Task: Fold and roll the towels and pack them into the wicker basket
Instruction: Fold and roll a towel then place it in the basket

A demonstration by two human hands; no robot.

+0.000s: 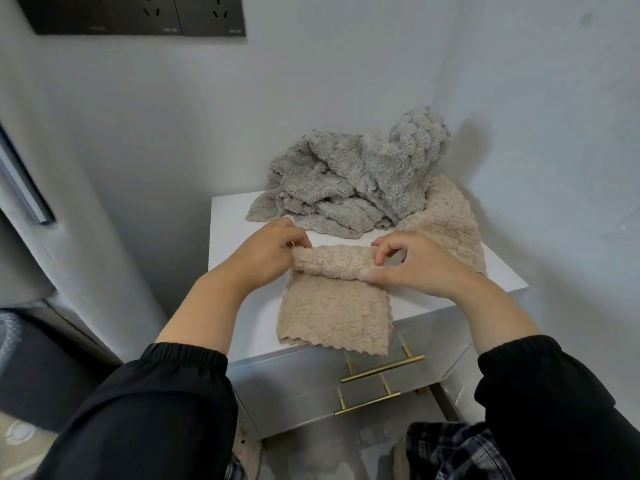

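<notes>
A folded beige towel lies on the white cabinet top, its near scalloped edge hanging over the front. Its far end is curled into a short roll. My left hand pinches the roll's left end. My right hand pinches the right end, with the thumb under it. Behind, a heap of grey towels is piled against the wall. Another beige towel lies spread at the right, partly under the grey heap. No wicker basket is in view.
The cabinet has silver drawer fronts with two brass bar handles below the towel. Walls close in behind and to the right. Dark wall sockets sit at the top left. A dark object stands on the floor at the left.
</notes>
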